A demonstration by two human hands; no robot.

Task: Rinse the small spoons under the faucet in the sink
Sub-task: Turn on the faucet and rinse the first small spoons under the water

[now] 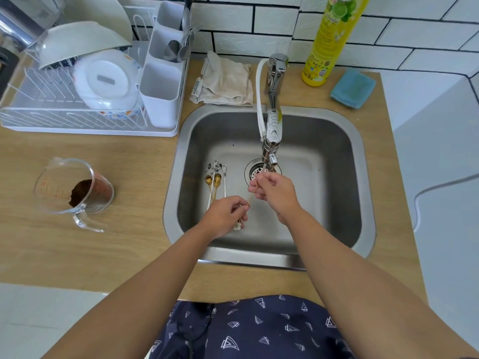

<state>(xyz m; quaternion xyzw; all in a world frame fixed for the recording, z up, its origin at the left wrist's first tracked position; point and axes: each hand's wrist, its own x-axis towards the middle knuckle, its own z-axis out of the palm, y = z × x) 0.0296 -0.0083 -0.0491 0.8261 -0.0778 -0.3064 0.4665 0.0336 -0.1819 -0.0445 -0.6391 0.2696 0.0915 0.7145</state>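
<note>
stainless steel made up the square sink basin (324, 141), set into a light wooden table (116, 242). over its round drain (252, 171) the left hand (225, 216) and right hand (274, 193) held one thin gold small spoon (252, 195) between them, under the spout of the chrome faucet (272, 125). the left grip was closed, fingers pinching the handle near its white flower end (237, 226); the right grip was closed too, fingertips curled round the bowl end, which they hid. a cluster of other small spoons with gold bowls and patterned handles (215, 180) lay on the sink floor, left of the drain. on the table stood a clear glass measuring jug holding brown powder (75, 193), a white dish rack (85, 99), a folded beige cloth (225, 80), a yellow bottle (330, 40) and a blue sponge (353, 88).
</note>
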